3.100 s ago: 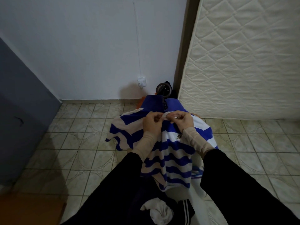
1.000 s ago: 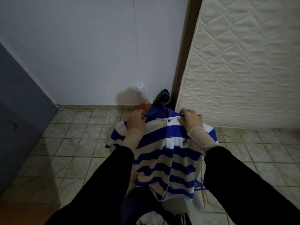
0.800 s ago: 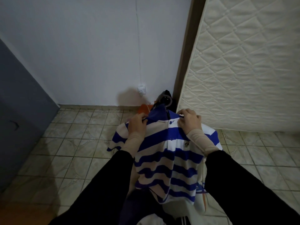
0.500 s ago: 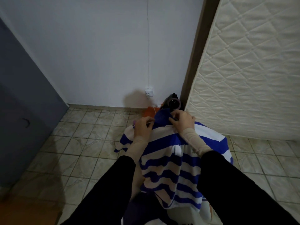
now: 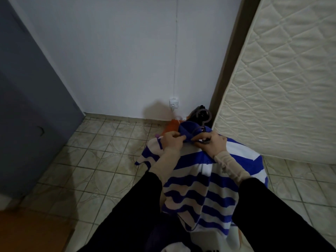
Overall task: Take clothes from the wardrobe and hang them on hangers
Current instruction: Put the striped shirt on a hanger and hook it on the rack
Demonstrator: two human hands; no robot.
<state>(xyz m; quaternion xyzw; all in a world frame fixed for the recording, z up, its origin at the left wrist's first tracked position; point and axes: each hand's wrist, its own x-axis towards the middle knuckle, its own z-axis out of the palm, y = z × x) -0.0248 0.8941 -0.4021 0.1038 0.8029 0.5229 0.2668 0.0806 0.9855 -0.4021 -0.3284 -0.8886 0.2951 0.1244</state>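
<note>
At collar point(image 5: 187, 130), hanger hook point(image 5: 204, 116) emerged.

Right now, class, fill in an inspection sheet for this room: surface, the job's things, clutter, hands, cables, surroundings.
Surface: tiled floor, dimly lit.
Job's things: striped shirt, blue and white, held up; hanger hook sticks out above its blue collar.
Clutter: orange item on the floor behind the shirt; white cloth at the bottom edge.
Hands: left hand pinches the collar; right hand grips the collar near the hanger's neck.
Cables: thin line up the wall above the socket.
Surroundings: white wall, grey panel left, quilted mattress upright on the right.
</note>
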